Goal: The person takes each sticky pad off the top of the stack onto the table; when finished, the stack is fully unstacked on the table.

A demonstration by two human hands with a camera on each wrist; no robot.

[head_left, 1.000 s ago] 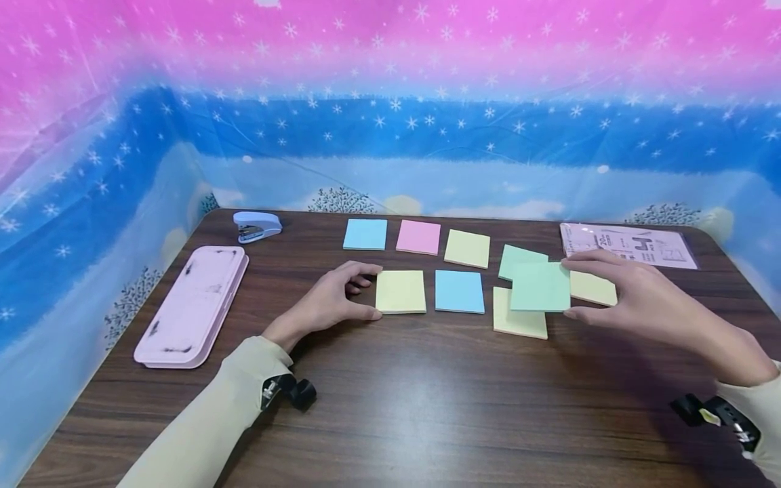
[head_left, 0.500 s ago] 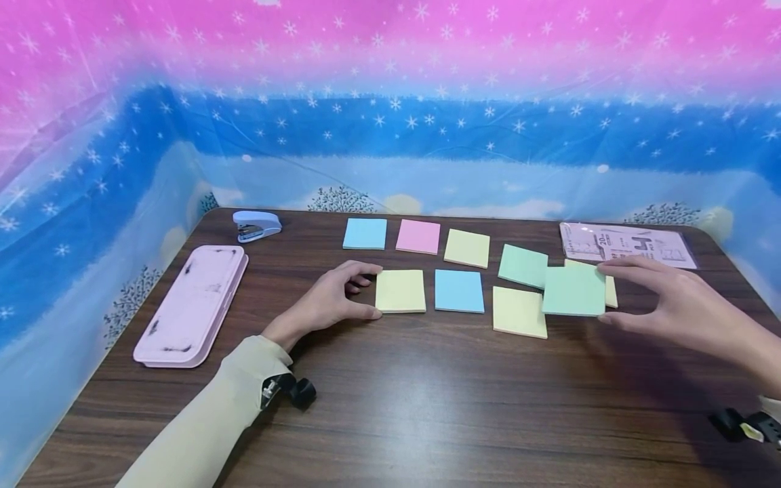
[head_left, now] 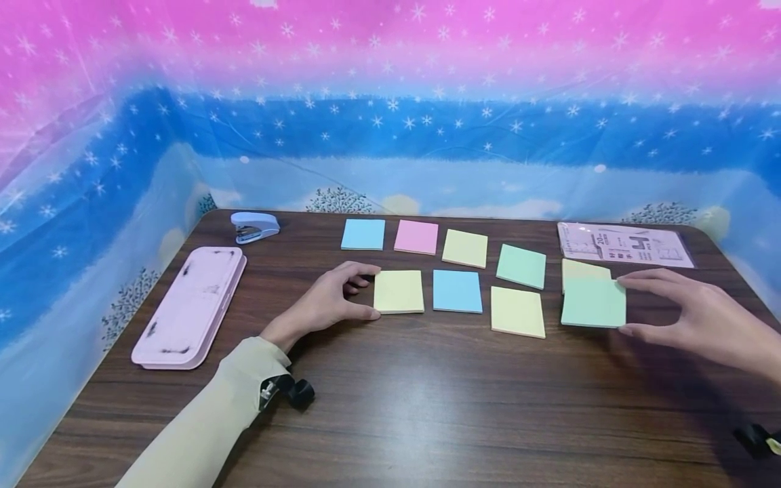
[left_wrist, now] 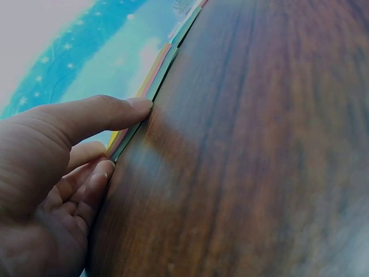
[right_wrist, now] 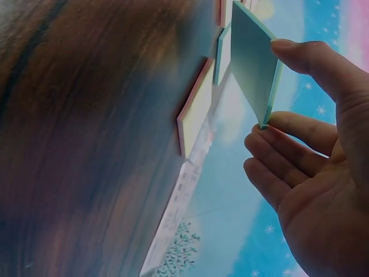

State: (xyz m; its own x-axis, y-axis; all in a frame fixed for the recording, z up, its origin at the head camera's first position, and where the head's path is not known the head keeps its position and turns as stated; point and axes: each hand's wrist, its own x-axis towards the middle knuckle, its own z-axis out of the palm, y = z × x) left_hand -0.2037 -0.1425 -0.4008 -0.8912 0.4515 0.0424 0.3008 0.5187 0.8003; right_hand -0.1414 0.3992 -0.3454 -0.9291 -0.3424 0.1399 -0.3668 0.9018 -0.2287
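My left hand [head_left: 325, 297] rests at the left edge of a yellow sticky note pad [head_left: 399, 291], thumb and index finger pinching its two left corners. In the left wrist view, yellow, pink and bluish-green layers show along that pad's edge. My right hand [head_left: 710, 315] holds a green sticky note pad [right_wrist: 258, 63] by its right-hand corners between thumb and fingers. This pad is off the table, tilted in the right wrist view. In the head view it covers the near part of another yellow sticky note pad [head_left: 586, 269] lying on the table.
Several more sticky note pads lie apart in two uneven rows, including a blue pad [head_left: 457, 291], a pink pad [head_left: 416, 236] and a flat green pad [head_left: 521, 266]. A pink case [head_left: 190, 305] and a stapler [head_left: 254, 227] stand left. A printed pink packet [head_left: 625, 245] lies back right.
My right hand has carried the green pad rightward and a little nearer, off the yellow and green pads it overlapped, to in front of the rightmost yellow pad. My left hand stays put.
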